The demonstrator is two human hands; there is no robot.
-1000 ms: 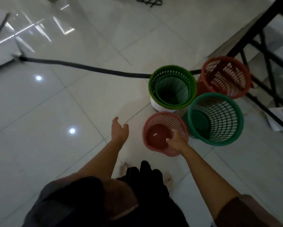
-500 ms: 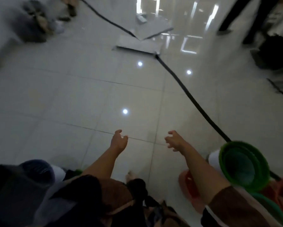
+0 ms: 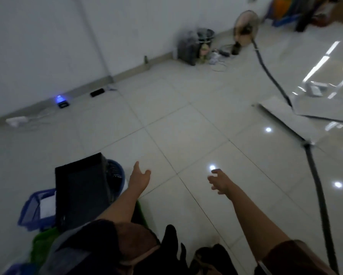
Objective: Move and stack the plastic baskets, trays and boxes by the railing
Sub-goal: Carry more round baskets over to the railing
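- We see the left hand (image 3: pixel 139 178) held out over the floor (image 3: pixel 176 124), its fingers straight and relaxed, the thumb spread, holding nothing.
- We see the right hand (image 3: pixel 220 181) held out over the floor as well, its fingers (image 3: pixel 216 171) spread and loosely bent, holding nothing.
- The two hands are well apart from each other, and neither touches any object.
- The task's things in view lie at the lower left, beside the left forearm.
- A black tray (image 3: pixel 81 193) stands tilted there, leaning against a round blue basket (image 3: pixel 117 173) behind it.
- A blue box (image 3: pixel 30 213) with mesh walls sits just left of the black tray and holds something white; we cannot tell what it is.
- A green basket (image 3: pixel 41 243) shows below the black tray, partly hidden by the person's dark sleeve.
- A black hose (image 3: pixel 315 175) runs across the floor on the right, from the far wall toward the near edge of the view.
- A fan (image 3: pixel 245 30) and a dark wastebasket (image 3: pixel 205 39) stand near the far wall, with cables beside them.
- A small device with a blue light (image 3: pixel 60 100) sits at the foot of the wall on the left.
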